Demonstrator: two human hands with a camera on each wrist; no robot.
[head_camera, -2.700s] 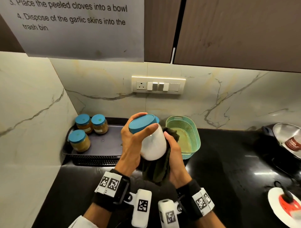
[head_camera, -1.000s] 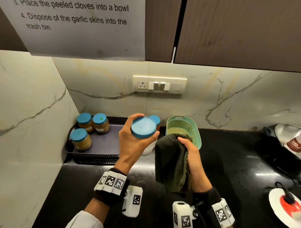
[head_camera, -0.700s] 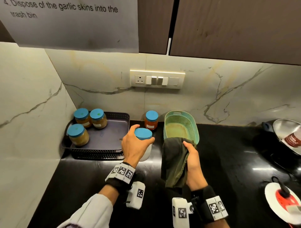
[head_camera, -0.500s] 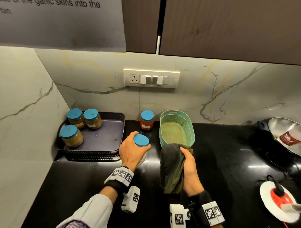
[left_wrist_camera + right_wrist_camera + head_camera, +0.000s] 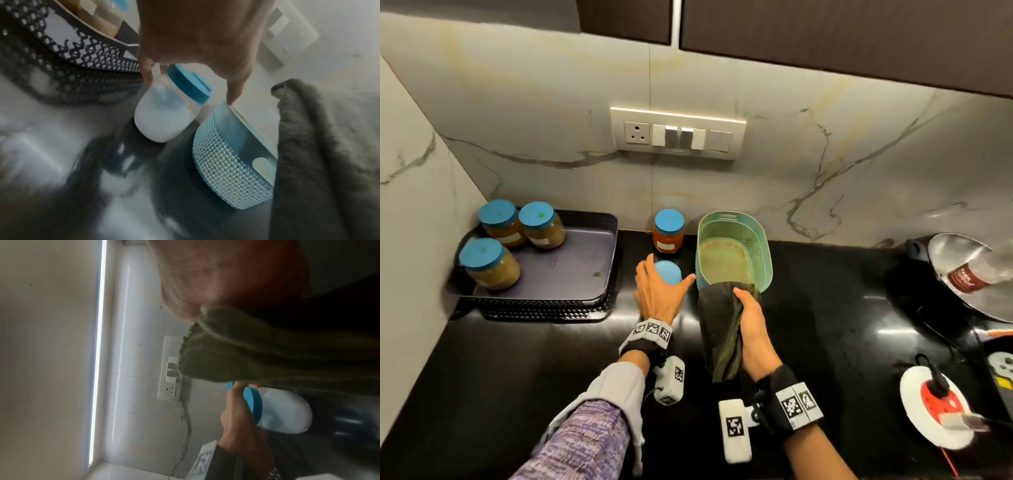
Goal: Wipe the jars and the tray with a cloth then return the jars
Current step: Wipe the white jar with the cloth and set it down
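A white-filled jar with a blue lid [image 5: 669,272] stands on the black counter between the dark tray [image 5: 571,270] and the green basket [image 5: 763,246]. My left hand [image 5: 659,291] hovers over its lid with fingers spread, thumb out to the right. The left wrist view shows the jar [image 5: 164,120] upright under my loosened fingers [image 5: 146,76]. My right hand [image 5: 751,318] grips a dark green cloth [image 5: 719,329] that hangs down in front of the basket. Three brown-filled jars [image 5: 486,262] stand at the left of the tray. An orange-filled jar [image 5: 668,231] stands behind the white one.
A steel pan holding a bottle [image 5: 969,274] sits at the far right. A white disc with a red part [image 5: 935,401] lies at the front right. A switch panel [image 5: 678,132] is on the marble wall. The tray's right half is bare.
My left hand lowered the white jar from chest height to the counter beside the tray and loosened its fingers. The cloth came off the jar and stayed in my right hand.
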